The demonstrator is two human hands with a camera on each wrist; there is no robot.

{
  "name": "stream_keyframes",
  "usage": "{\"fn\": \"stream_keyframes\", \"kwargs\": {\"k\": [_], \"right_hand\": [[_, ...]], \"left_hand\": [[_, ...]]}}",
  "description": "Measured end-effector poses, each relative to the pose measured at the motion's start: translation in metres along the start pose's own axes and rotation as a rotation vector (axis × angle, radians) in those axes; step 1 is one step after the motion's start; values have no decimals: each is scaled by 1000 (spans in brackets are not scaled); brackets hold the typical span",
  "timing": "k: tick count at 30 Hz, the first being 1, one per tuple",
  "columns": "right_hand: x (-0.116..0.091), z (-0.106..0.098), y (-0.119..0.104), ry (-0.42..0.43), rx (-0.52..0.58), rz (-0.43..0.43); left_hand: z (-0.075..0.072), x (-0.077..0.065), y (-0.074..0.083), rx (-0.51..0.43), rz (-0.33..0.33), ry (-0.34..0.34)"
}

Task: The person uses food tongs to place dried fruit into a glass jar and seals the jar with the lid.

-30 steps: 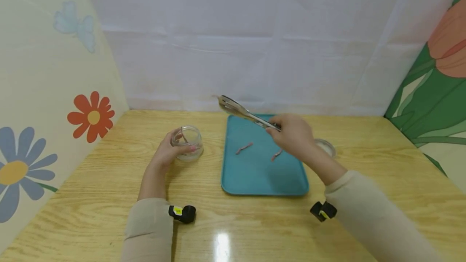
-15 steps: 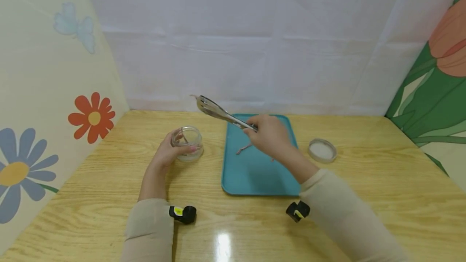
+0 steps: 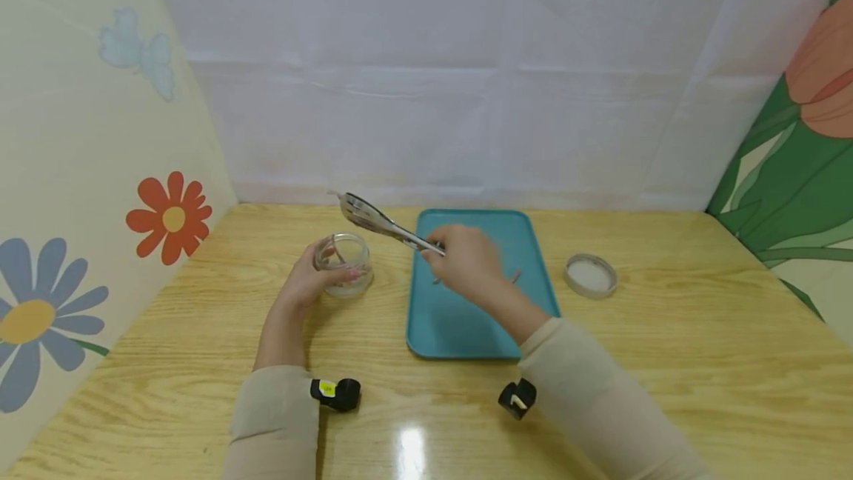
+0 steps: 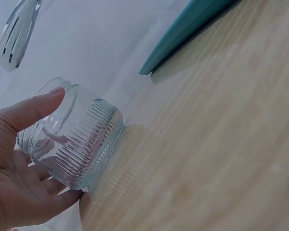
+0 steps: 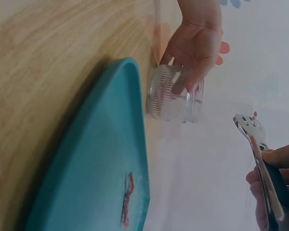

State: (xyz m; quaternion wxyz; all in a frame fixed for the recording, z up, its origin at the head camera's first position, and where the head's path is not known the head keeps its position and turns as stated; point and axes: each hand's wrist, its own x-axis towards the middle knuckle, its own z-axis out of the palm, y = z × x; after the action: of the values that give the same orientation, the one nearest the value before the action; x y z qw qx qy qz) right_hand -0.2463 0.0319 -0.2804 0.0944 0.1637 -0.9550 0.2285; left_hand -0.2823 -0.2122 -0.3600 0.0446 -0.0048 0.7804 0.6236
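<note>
The left hand is gripping a clear ribbed glass jar while the right hand is holding slotted silver metal tongs

The jar is probably going to be handling as rigid, fairly light and breakable; its smooth neck may be proving slippery, so the ridged lower wall should be giving the surer hold. The tongs are looking stiff lengthwise and springy across their arms, best held well back from the slotted head. A thin pinkish strip is poking out at their tip; it is probably soft and very light, so a gentle pinch should be enough.

The left hand is curling round the jar, its thumb pressing near the neck and its fingers supporting the opposite wall. The jar is apparently standing on the pale wood-grain table, to the left of a turquoise rectangular tray. Pinkish shapes are showing through the glass, but whether these are fingers or strips cannot be told.

The right hand is closing its thumb and fingers round the arms of the tongs, above the tray, so the tip and its strip are sitting well ahead of the hand, higher than the jar's mouth and apart from it. Below, a mottled reddish strip is lying on the tray. A round shallow pale lid is resting to the tray's right.
</note>
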Motion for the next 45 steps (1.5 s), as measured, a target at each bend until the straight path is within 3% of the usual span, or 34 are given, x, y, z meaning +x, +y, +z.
{"fn": "stream_keyframes", "kwargs": {"k": [20, 45], "right_hand": [[-6, 25, -3, -73, 5, -12], [-10, 21, -2, -71, 6, 16]], "left_hand": [[2, 0, 0, -9, 25, -15], [0, -1, 1, 1, 26, 4]]}}
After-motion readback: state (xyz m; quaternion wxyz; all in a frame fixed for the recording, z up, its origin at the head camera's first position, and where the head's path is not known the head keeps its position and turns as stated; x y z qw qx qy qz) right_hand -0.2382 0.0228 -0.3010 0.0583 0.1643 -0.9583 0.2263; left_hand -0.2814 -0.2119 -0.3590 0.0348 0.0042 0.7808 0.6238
